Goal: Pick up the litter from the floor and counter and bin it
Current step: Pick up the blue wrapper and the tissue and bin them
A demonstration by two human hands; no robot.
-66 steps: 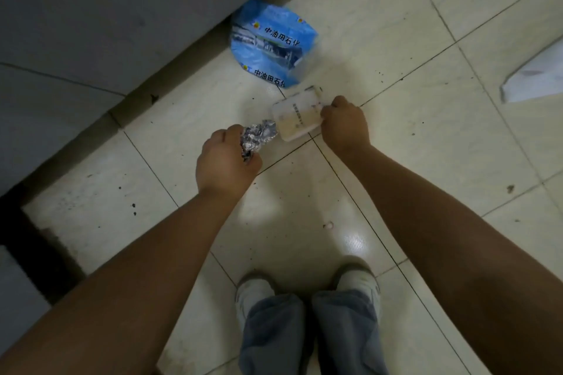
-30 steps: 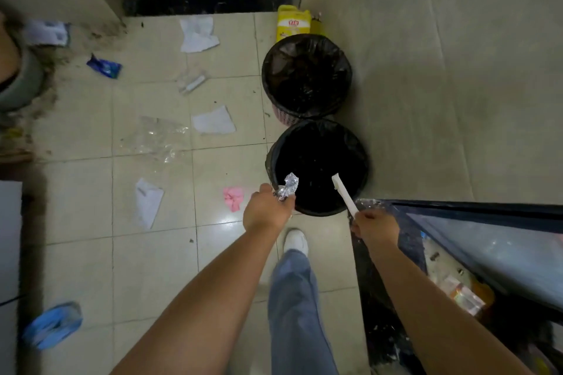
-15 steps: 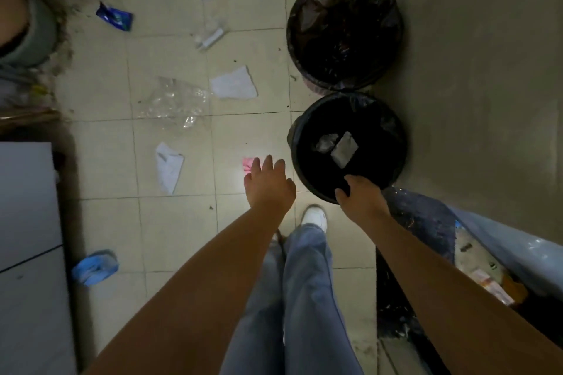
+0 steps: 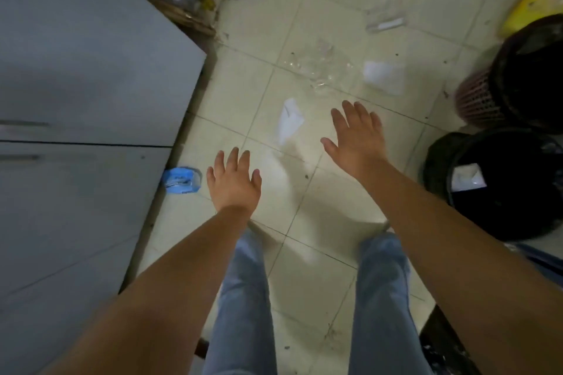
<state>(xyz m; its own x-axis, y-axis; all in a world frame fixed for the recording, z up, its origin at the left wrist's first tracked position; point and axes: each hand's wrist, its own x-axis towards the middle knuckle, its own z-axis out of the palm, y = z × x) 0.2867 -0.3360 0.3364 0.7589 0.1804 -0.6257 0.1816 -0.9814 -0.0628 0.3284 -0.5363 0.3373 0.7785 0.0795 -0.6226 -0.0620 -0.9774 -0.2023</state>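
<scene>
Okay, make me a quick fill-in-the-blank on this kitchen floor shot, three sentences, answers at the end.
1. Both the left hand and the right hand are open and hold ____.
2. The crumpled wrapper against the grey cabinet is ____ in colour.
3. The nearer bin is lined with a ____ bag.

Answers: nothing; blue; black

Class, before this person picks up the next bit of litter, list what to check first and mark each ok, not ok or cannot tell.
1. Left hand free: ok, fingers straight.
2. Right hand free: ok.
3. Litter close by: ok, white paper lies on the floor between the hands.
4. Blue wrapper reachable: ok, beside the cabinet.
5. Bin has room: cannot tell, interior dark.
6. Floor dry: cannot tell.
</scene>
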